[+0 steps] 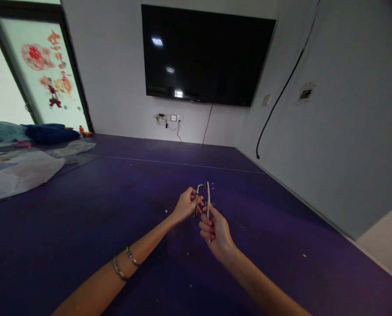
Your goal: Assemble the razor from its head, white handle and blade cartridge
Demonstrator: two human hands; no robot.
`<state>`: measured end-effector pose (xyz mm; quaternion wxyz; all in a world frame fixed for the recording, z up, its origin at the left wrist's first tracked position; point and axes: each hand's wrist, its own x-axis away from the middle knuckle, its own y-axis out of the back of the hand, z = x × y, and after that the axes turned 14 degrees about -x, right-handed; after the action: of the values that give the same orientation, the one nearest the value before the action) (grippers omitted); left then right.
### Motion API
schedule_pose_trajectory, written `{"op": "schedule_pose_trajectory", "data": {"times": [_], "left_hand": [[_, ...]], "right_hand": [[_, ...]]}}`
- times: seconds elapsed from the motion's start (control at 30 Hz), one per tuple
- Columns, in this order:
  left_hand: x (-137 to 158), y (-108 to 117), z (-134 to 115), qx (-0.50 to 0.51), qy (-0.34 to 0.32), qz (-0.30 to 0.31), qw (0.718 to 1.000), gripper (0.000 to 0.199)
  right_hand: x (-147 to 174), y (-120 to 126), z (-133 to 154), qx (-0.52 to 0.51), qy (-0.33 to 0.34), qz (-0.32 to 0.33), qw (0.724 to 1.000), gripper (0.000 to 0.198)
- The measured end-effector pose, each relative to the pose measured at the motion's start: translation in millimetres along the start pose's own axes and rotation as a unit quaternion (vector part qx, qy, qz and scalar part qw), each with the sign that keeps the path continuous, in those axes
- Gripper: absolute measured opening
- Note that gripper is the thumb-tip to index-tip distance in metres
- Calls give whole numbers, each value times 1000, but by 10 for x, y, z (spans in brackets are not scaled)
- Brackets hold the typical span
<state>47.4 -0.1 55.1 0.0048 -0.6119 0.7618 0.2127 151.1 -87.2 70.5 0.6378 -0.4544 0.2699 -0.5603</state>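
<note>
My right hand [217, 230] is closed around the pale handle of a toothbrush [208, 193], held upright with its dark bristles facing left. My left hand [186, 205] pinches a slim black-and-silver thing [197, 191] with a curved top; its exact kind is too small to make out. That curved top is close beside the bristles, and I cannot tell whether they touch. A small dark piece [212, 204] shows just behind the toothbrush handle, partly hidden by my fingers. Both hands are held together above the purple floor [143, 263].
Small white scraps [304, 255] dot the floor. Clear plastic sheeting [28, 173] lies at the left, near dark blue cloth [51, 133]. A television [209, 57] hangs on the far wall above sockets [173, 118]. A black cable [278, 98] dangles along the right wall.
</note>
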Motion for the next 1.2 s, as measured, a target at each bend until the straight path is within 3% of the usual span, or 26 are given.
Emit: {"op": "schedule_pose_trajectory", "data": {"times": [0.37, 0.63, 0.9, 1.03, 1.2], "left_hand": [[-2, 10, -13, -25, 6, -27, 999, 22], [-24, 14, 3, -31, 9, -53, 998, 21], [-76, 68, 103, 6, 4, -12, 1000, 25], [-110, 99, 136, -16, -38, -39, 998, 26], [-114, 148, 90, -79, -115, -51, 989, 22]], "right_hand": [[-17, -26, -66, 5, 21, -4, 1000, 21], [-4, -12, -214, 64, 34, -5, 997, 25], [-158, -73, 221, 104, 180, 37, 977, 20], [-198, 0, 479, 168, 253, 49, 952, 19], [-234, 77, 852, 304, 261, 72, 914, 18]]}}
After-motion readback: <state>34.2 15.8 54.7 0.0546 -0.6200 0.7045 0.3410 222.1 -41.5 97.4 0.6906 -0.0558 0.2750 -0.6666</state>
